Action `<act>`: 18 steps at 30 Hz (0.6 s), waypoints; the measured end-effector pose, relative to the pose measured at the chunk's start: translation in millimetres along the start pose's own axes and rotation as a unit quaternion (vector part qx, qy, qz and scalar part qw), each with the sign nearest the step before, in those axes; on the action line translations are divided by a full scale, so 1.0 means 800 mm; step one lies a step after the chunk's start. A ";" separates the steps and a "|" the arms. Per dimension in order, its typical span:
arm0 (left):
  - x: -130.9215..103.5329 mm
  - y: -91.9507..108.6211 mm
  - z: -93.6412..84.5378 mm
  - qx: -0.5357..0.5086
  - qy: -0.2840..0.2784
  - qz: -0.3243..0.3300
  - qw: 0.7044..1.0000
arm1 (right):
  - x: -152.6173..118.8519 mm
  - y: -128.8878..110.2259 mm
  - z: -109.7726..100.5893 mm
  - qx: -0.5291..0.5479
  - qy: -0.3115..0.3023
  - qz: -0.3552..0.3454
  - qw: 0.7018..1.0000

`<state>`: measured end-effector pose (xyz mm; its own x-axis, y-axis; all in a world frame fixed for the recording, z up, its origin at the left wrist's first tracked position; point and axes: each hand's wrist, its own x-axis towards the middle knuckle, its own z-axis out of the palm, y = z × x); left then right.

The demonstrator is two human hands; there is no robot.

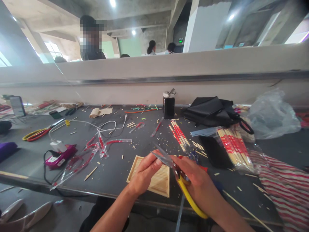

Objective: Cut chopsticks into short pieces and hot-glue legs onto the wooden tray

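My right hand (195, 177) grips a pair of scissors (190, 201) with yellow handles. The scissor blades are parted and point up and left, close to the fingers of my left hand (146, 170). My left hand is closed, its fingers pressed together; whatever they pinch is too small to make out. Below and behind my left hand, a small rectangular tray made of wooden sticks (159, 185) lies at the front edge of the dark table (108, 180).
Chopsticks in red wrappers (179, 135), a phone (214, 153), a black bag (212, 111) and a clear plastic bag (274, 114) are to the right. Left are a purple power strip (60, 156), a white cable (106, 130) and other scissors (43, 132). People stand beyond the partition.
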<state>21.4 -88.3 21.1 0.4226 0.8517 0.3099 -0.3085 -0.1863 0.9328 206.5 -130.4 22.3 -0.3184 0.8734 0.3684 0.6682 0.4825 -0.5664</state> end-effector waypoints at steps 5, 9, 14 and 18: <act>-0.002 -0.007 -0.004 -0.032 -0.005 -0.029 0.999 | -0.002 -0.001 -0.003 -0.016 -0.006 0.001 1.000; -0.003 -0.010 -0.005 -0.021 0.016 -0.048 0.998 | -0.001 -0.003 -0.007 -0.030 -0.006 -0.001 1.000; -0.004 -0.009 -0.006 -0.013 0.018 -0.052 0.998 | -0.003 -0.002 -0.007 -0.079 0.015 -0.016 0.997; -0.004 -0.009 -0.007 -0.015 0.005 -0.050 0.999 | -0.004 -0.002 -0.006 -0.100 0.014 -0.021 0.995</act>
<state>17.7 -87.3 12.4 0.4445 0.8699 0.2136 -0.2905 -0.0855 0.9530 209.7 -134.3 25.8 -0.3324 0.8488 0.4111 0.7758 0.4940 -0.3927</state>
